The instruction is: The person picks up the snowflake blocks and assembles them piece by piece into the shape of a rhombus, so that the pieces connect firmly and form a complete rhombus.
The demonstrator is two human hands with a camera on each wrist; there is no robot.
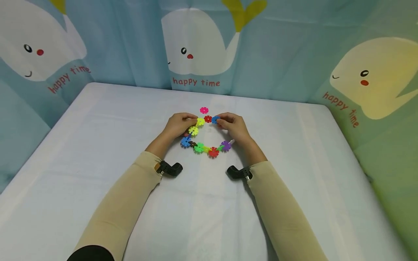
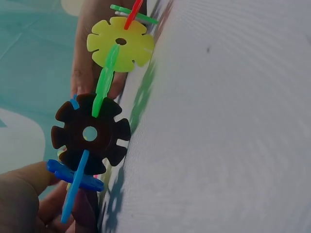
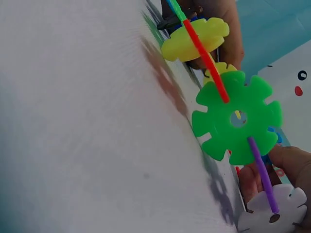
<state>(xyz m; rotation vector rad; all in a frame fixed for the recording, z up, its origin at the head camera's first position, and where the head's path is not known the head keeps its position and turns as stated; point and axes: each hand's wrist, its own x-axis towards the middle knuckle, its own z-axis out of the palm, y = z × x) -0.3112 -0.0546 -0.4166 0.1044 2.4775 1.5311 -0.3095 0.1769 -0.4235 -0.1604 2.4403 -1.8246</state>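
Note:
A ring-like chain of notched, flower-shaped plastic discs lies between the two hands in the head view. At its upper left, my left hand [image 1: 176, 125] pinches a yellow disc [image 1: 200, 121]. A red disc [image 1: 208, 119] sits between that one and the blue disc [image 1: 215, 119], which my right hand [image 1: 236, 127] holds between thumb and fingers. Along the near side run a blue disc [image 1: 185, 142], a green disc [image 1: 199, 148], a red disc [image 1: 213, 152] and a purple disc [image 1: 226, 145]. Close up, the left wrist view shows a brown disc [image 2: 68, 136]; the right wrist view shows a white disc [image 3: 286, 208].
A loose pink disc [image 1: 204, 110] lies just beyond the chain. The white-covered table [image 1: 294, 174] extends on all sides. Behind it hangs a blue-green curtain [image 1: 281, 65] printed with whales. Black wrist cameras jut inward from both beige sleeves [image 1: 121, 195].

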